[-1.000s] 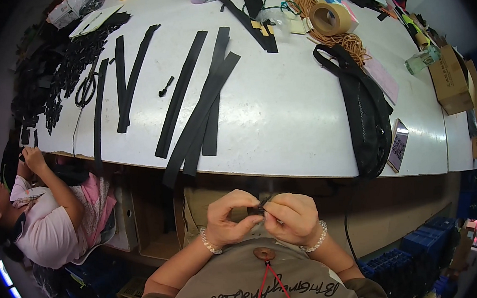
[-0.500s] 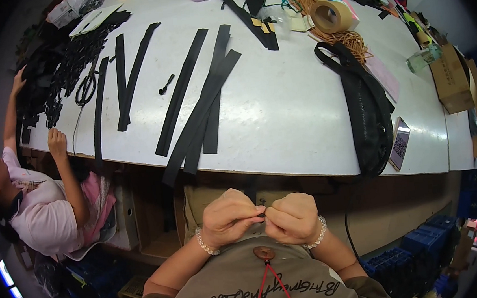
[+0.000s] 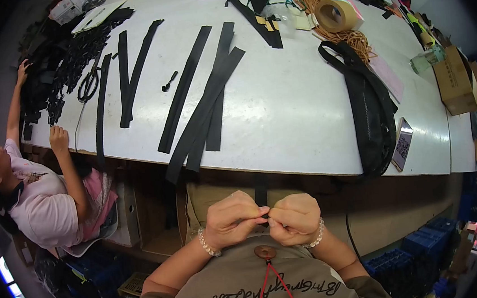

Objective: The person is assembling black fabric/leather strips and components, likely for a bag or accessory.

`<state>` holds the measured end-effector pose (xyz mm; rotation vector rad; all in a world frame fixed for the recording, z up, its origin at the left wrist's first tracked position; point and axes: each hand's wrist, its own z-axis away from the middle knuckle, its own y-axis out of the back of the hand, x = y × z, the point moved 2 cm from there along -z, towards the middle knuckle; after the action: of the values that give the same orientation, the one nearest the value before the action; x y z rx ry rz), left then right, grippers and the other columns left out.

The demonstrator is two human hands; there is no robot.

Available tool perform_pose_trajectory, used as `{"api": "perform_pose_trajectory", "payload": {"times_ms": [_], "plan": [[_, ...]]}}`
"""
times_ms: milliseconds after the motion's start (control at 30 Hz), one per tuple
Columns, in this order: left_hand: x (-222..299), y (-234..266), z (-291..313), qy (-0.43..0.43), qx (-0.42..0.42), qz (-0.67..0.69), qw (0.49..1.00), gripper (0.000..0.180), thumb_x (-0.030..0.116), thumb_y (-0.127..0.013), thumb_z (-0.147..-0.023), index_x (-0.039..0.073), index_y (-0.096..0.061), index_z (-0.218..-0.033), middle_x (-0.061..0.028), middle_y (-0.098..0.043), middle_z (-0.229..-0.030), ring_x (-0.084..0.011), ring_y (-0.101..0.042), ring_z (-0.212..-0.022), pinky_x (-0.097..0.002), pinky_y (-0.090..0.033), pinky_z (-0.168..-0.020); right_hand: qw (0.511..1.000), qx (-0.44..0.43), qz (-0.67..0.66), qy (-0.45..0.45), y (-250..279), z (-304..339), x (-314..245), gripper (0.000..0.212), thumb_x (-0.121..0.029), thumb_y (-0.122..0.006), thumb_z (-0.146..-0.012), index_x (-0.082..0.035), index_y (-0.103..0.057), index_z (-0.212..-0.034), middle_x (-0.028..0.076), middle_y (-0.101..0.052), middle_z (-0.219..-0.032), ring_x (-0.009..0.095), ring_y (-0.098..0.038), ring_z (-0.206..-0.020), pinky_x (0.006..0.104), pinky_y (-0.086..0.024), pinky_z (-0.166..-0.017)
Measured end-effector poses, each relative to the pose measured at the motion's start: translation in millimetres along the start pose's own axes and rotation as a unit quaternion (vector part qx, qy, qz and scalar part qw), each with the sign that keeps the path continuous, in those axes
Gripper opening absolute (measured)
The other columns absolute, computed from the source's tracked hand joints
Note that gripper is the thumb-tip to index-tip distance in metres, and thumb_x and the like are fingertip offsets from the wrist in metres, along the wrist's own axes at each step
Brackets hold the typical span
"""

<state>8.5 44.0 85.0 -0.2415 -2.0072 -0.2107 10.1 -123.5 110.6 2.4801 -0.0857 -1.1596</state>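
In front of my chest, below the table's near edge, my two hands meet at the fingertips. My left hand (image 3: 231,220) is closed in a pinch, and my right hand (image 3: 296,219) is curled shut beside it. Between them shows a small dark bit (image 3: 265,217), mostly hidden by the fingers, too small to name. Just beyond my hands a black strap (image 3: 260,188) hangs below the table edge; whether it joins the dark bit I cannot tell. Long black webbing strips (image 3: 188,88) lie on the white table (image 3: 292,110), some crossing and sticking out over its edge.
A black bag (image 3: 369,120) and a phone (image 3: 401,145) lie at the right. Scissors (image 3: 88,85) and a small black buckle piece (image 3: 169,81) rest among the strips. Tape (image 3: 336,15) and cord are at the back. A co-worker (image 3: 45,205) sits left by a black pile.
The view has shifted slightly. My hands stay pinched together, and the black strap beyond them shows more clearly. The co-worker's hands have moved a little.
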Motion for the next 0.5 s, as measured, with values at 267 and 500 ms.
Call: {"api": "perform_pose_trajectory", "payload": {"times_ms": [267,500], "plan": [[3.8,-0.8,-7.4,-0.040,-0.017,-0.046,0.998,0.016,0.004,-0.076,-0.071,0.002,-0.070,-0.086,-0.0059,-0.062,-0.072,-0.0186,-0.060,-0.064,-0.0285,-0.044,-0.057,0.988,0.042,-0.094,-0.111,-3.1,7.8,3.0,0.010,0.002,-0.062,-0.065,-0.004,-0.061,-0.072,0.006,-0.053,-0.060,0.020,-0.050,-0.046,0.0304,-0.037,-0.041],[11.1,0.9,-11.0,-0.052,-0.014,-0.112,0.992,0.018,0.007,-0.078,-0.070,0.003,-0.070,-0.086,-0.0048,-0.062,-0.073,-0.0185,-0.060,-0.064,-0.0291,-0.046,-0.057,0.996,-0.076,0.023,-0.045,15.3,-13.7,-0.7,0.013,0.000,-0.066,-0.064,-0.004,-0.062,-0.075,0.005,-0.055,-0.064,0.021,-0.052,-0.049,0.0313,-0.039,-0.044]]}}
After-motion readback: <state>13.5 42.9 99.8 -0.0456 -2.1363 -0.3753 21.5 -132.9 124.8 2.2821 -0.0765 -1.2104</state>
